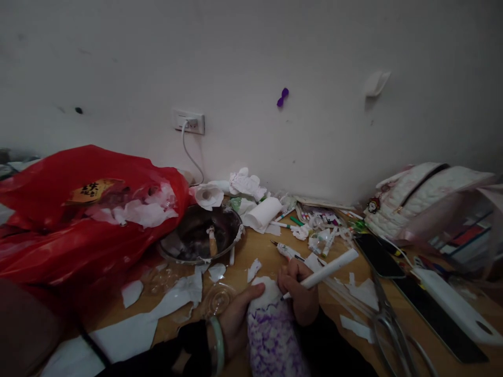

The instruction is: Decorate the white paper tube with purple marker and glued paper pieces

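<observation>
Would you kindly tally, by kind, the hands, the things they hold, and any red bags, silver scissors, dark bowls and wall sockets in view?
Hands: 2 (left hand, right hand)
Held things: 2 (white pen, purple-and-white piece)
Red bag: 1
Silver scissors: 1
Dark bowl: 1
Wall socket: 1
Total: 8

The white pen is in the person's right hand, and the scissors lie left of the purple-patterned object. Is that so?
No, the scissors lie right of the purple-patterned object, as the head view shows; the white pen is in the person's right hand.
</observation>
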The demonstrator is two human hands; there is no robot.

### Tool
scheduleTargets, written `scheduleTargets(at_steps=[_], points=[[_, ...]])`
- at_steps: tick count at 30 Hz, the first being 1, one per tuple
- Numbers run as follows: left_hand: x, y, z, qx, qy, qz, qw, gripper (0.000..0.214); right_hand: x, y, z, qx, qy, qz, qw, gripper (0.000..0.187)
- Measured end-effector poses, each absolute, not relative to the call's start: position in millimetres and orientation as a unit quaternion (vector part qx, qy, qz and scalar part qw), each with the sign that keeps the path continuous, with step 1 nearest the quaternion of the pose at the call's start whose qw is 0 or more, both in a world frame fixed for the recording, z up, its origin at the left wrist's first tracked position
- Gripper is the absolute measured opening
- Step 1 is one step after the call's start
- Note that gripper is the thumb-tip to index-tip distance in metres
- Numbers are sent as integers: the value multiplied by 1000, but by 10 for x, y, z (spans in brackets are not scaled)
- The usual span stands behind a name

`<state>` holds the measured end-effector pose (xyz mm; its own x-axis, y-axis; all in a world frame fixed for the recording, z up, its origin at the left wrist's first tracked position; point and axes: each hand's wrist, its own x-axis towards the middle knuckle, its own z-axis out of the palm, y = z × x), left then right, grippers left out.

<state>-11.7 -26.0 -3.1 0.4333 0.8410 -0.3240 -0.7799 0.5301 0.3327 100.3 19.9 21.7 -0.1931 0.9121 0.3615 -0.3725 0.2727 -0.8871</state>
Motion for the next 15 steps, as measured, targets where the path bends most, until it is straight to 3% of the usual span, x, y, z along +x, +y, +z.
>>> scheduleTargets(at_steps=[15], points=[[-105, -253, 63, 67, 193, 520, 829, 28, 1011, 155, 294, -225, -551, 562, 574, 34]])
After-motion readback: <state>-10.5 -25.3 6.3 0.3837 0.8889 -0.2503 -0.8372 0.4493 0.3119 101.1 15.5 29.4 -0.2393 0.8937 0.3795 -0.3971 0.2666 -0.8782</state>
